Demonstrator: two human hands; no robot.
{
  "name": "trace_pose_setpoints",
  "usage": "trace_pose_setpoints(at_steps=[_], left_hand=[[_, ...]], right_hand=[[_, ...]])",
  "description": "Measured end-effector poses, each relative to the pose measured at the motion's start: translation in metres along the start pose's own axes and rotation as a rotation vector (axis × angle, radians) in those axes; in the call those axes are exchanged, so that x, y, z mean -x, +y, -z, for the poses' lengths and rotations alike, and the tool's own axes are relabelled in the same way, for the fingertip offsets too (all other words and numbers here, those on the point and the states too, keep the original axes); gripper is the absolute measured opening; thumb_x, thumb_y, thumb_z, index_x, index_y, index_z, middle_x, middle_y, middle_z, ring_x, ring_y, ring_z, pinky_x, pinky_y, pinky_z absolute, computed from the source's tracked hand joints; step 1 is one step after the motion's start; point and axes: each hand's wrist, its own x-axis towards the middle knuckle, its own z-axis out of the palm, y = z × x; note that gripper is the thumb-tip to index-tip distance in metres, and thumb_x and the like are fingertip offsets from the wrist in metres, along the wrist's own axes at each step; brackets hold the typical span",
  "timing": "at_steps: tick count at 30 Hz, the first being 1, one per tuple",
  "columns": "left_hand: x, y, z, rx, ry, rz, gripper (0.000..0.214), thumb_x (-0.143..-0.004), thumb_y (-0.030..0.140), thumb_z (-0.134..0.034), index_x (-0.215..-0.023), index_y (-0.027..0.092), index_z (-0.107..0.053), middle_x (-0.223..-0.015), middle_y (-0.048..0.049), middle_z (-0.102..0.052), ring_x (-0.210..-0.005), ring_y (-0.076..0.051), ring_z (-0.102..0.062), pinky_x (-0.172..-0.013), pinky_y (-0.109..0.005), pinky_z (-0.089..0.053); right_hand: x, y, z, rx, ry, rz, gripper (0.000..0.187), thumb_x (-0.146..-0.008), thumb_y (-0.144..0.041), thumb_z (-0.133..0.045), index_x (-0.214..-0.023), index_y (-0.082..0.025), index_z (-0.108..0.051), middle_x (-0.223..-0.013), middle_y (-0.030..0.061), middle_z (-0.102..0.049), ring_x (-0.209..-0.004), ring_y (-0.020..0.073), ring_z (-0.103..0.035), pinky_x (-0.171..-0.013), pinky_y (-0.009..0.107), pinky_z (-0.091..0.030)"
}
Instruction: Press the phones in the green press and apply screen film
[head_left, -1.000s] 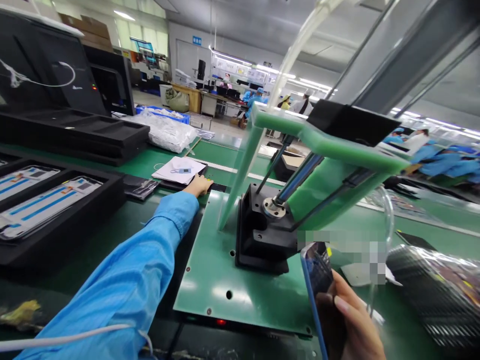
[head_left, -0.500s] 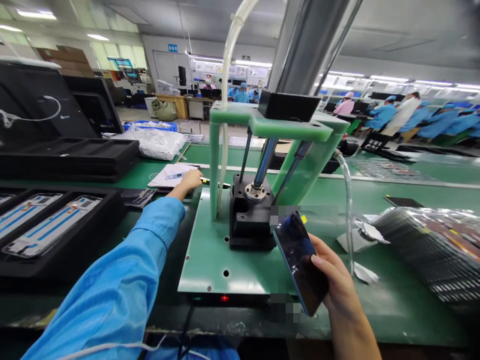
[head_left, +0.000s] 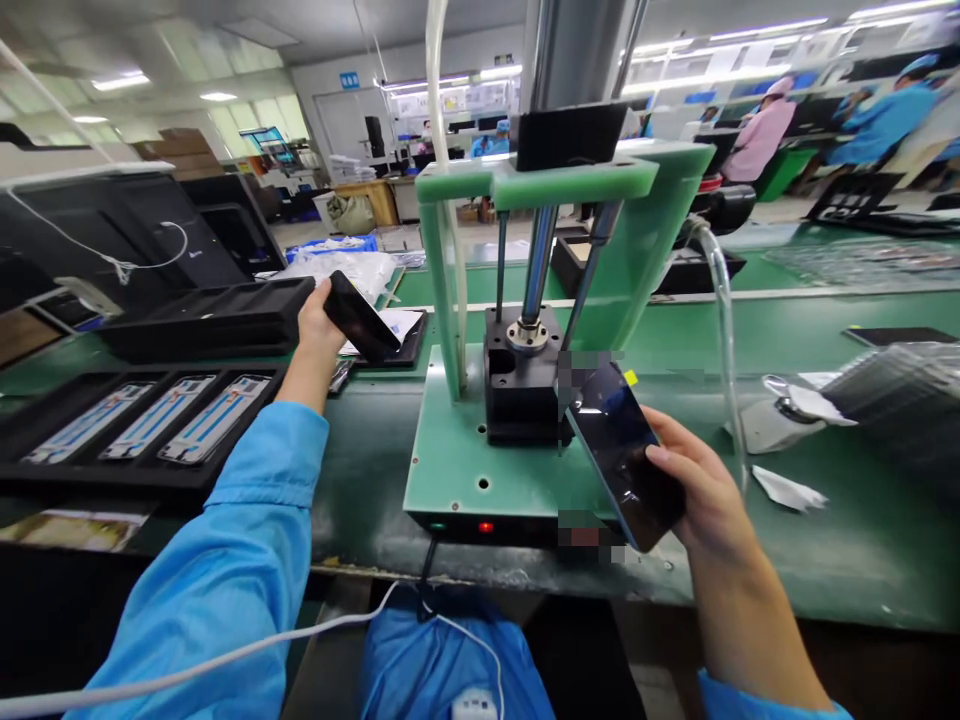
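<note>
My left hand grips a black phone screen by its edge, tilted above a dark pad with white paper. My right hand is closed around a second phone screen, glossy and dark with a small yellow tab at its top corner. That screen is in front of the right side of a green press fixture. In the fixture's middle stands a black block under metal rods. The thumb lies on the glossy face of the right screen, and the fingers behind it are hidden.
At left lies a black foam tray with several phone frames. Behind it are stacked black trays and a plastic bag. On the right are a clear hose, a white dispenser and a stack of wrapped sheets. Co-workers are in the background.
My left hand has come back left from beside the fixture, lifting the black phone screen, which now shows its face. My right hand still holds its screen. The view has shifted.
</note>
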Motion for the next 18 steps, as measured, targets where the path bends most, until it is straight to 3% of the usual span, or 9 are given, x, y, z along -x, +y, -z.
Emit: trace_pose_setpoints(at_steps=[3, 6, 11, 14, 18], left_hand=[[0.021, 0.000, 0.015, -0.082, -0.049, 0.123, 0.038, -0.067, 0.050, -0.078, -0.080, 0.019, -0.061, -0.072, -0.0006, -0.067, -0.077, -0.018, -0.066, -0.071, -0.030, -0.053], [0.051, -0.019, 0.021, -0.205, -0.147, 0.259, 0.036, -0.061, 0.039, -0.087, -0.078, 0.015, -0.065, -0.067, 0.0001, -0.066, -0.067, -0.018, -0.065, -0.067, -0.031, -0.053], [0.103, -0.065, 0.015, -0.411, -0.309, 0.431, 0.025, -0.095, 0.035, -0.062, -0.106, 0.012, -0.064, -0.100, -0.0054, -0.067, -0.085, -0.015, -0.066, -0.076, -0.034, -0.058], [0.121, -0.082, 0.009, -0.540, -0.351, 0.420, 0.031, -0.095, 0.036, -0.061, -0.117, 0.014, -0.061, -0.113, -0.0079, -0.065, -0.096, -0.019, -0.065, -0.082, -0.038, -0.058], [0.128, -0.088, 0.003, -0.760, -0.357, 0.267, 0.032, -0.095, 0.036, -0.062, -0.118, 0.015, -0.062, -0.119, -0.0084, -0.063, -0.104, -0.022, -0.064, -0.089, -0.042, -0.056]], right_hand=[[0.000, 0.000, 0.000, 0.005, 0.017, -0.007, 0.044, -0.065, -0.041, -0.086, -0.106, -0.027, -0.076, -0.099, 0.0021, -0.075, -0.075, 0.0181, -0.070, -0.064, 0.023, -0.057], [0.001, 0.001, 0.001, 0.011, 0.028, -0.021, 0.046, -0.064, -0.041, -0.087, -0.107, -0.027, -0.076, -0.099, 0.0020, -0.075, -0.075, 0.0184, -0.069, -0.063, 0.023, -0.057], [0.004, 0.000, 0.000, 0.030, 0.040, -0.018, 0.042, -0.069, -0.038, -0.082, -0.109, -0.028, -0.074, -0.108, 0.0022, -0.074, -0.080, 0.0213, -0.070, -0.065, 0.027, -0.056], [0.006, -0.002, -0.003, 0.045, 0.018, -0.021, 0.040, -0.071, -0.038, -0.080, -0.109, -0.028, -0.074, -0.104, 0.0036, -0.075, -0.075, 0.0226, -0.069, -0.062, 0.030, -0.056], [0.007, -0.005, -0.007, 0.021, -0.020, -0.051, 0.040, -0.068, -0.037, -0.082, -0.107, -0.027, -0.075, -0.097, 0.0029, -0.075, -0.072, 0.0216, -0.069, -0.059, 0.029, -0.056]])
